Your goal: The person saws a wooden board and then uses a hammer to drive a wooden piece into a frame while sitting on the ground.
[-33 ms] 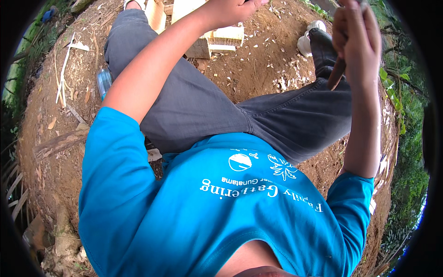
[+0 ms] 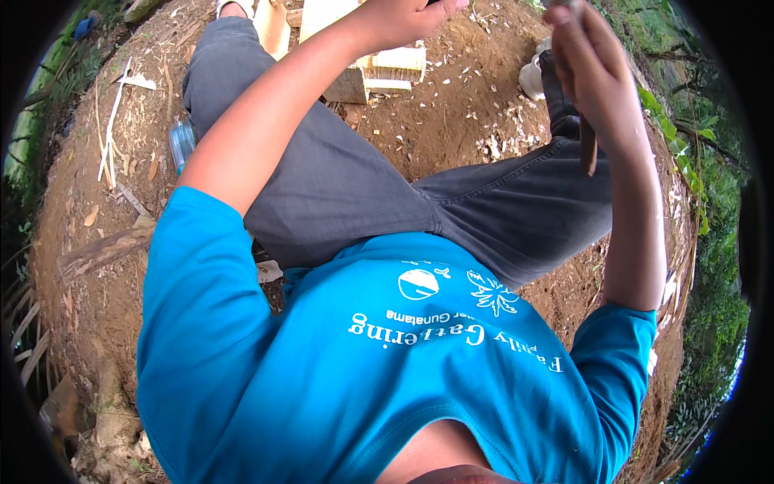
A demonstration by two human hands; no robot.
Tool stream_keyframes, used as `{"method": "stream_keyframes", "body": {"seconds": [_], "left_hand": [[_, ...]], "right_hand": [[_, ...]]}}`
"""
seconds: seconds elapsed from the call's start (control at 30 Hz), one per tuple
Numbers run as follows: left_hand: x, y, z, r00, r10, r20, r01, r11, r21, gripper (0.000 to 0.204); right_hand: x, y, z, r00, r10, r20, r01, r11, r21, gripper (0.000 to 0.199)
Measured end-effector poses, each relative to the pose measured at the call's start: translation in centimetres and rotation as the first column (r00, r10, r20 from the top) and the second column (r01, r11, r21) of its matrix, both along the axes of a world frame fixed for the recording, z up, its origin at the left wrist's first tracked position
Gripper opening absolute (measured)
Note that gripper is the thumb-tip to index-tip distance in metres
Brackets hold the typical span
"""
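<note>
At the upper right, my right hand (image 2: pixel 598 81) is closed around a tool with a brown wooden handle (image 2: pixel 589 149). The handle's end pokes out below the fist, beside my wrist. A bit of greyish material shows by the fingertips, but the tool's far end is cut off by the top edge. My left hand (image 2: pixel 401 22) is at the top middle, over pale cut wood (image 2: pixel 399 61), fingers curled and partly out of frame. Something dark shows at its fingers, too little to name. A wood block with a darker face (image 2: pixel 347 85) lies just below that forearm.
My legs in grey trousers (image 2: pixel 339 189) spread over brown soil strewn with wood chips (image 2: pixel 498 147). A clear bluish plastic bottle (image 2: pixel 183 145) lies by my left thigh. Farther left are thin pale strips (image 2: pixel 110 133) and a rough piece of wood (image 2: pixel 109 248). Green plants (image 2: pixel 709 266) border the right.
My right hand has swung left, and the handle has turned from slanting to nearly upright. My left hand has hardly moved.
</note>
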State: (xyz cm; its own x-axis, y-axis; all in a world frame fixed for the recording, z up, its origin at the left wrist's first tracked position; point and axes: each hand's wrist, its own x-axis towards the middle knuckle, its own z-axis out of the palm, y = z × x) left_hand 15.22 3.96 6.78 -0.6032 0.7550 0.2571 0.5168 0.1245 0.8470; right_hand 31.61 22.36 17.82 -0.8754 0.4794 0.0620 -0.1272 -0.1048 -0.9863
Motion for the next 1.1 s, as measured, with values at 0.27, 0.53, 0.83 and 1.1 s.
{"method": "stream_keyframes", "body": {"seconds": [0.27, 0.53, 0.83, 1.1], "left_hand": [[-0.2, 0.4, 0.5, 0.999, -0.043, -0.008, 0.043, 0.999, -0.029, 0.033], [-0.9, 1.1, -1.1, 0.987, -0.115, -0.113, 0.115, 0.993, -0.004, 0.034], [-0.6, 1.9, -0.6, 0.988, -0.139, -0.063, 0.134, 0.988, -0.08, 0.034], [-1.0, 2.4, -1.3, 0.986, -0.158, -0.045, 0.149, 0.976, -0.16, 0.036]], "right_hand": [[-0.3, 0.7, 1.0, 0.991, -0.04, 0.125, 0.012, 0.975, 0.22, 0.019], [0.3, -1.2, -0.2, 0.98, -0.113, 0.164, 0.017, 0.868, 0.497, 0.018], [1.5, 1.8, -2.0, 0.824, -0.004, 0.567, -0.276, 0.871, 0.407, 0.017], [1.4, 1.8, -1.8, 0.828, 0.042, 0.56, -0.237, 0.93, 0.28, 0.018]]}}
